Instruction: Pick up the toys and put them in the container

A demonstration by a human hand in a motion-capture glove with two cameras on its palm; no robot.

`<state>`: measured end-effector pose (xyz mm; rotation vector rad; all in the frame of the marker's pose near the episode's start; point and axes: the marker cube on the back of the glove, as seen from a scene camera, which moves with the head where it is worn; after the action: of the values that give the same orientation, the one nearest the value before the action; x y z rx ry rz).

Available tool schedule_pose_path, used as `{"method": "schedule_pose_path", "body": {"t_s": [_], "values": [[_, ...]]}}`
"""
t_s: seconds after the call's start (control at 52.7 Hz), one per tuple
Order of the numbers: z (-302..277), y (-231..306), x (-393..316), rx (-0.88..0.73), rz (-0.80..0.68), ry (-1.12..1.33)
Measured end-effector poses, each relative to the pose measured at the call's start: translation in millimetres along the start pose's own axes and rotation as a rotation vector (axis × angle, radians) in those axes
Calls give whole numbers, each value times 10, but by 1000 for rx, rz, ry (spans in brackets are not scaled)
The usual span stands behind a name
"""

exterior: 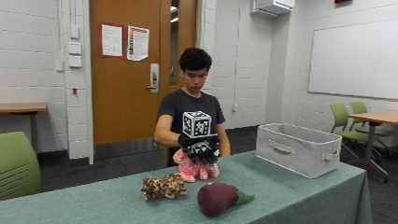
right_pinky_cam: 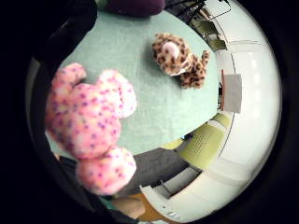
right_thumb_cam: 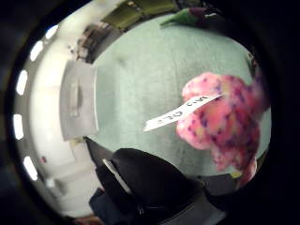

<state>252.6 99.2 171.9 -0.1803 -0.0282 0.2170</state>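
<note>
Eggplant plush [exterior: 219, 198] nearest camera, lower centre, on green tablecloth [exterior: 292, 196]. Leopard plush [exterior: 164, 186] just left of it. Behind them, gloved right hand [exterior: 199, 149] grips pink spotted plush [exterior: 194, 168] from above, feet at cloth level. Grey fabric bin [exterior: 298, 148] at right; interior not visible.
</note>
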Motion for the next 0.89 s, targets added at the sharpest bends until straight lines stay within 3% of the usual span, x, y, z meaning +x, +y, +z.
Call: {"method": "schedule_pose_path", "body": {"t_s": [0.323, 0.57, 0.779, 0.893], "values": [[487, 6, 121, -61, -11, 2], [566, 116, 87, 42, -23, -43], [446, 65, 36, 229, -6, 10], [418, -29, 21, 199, -34, 48]]}}
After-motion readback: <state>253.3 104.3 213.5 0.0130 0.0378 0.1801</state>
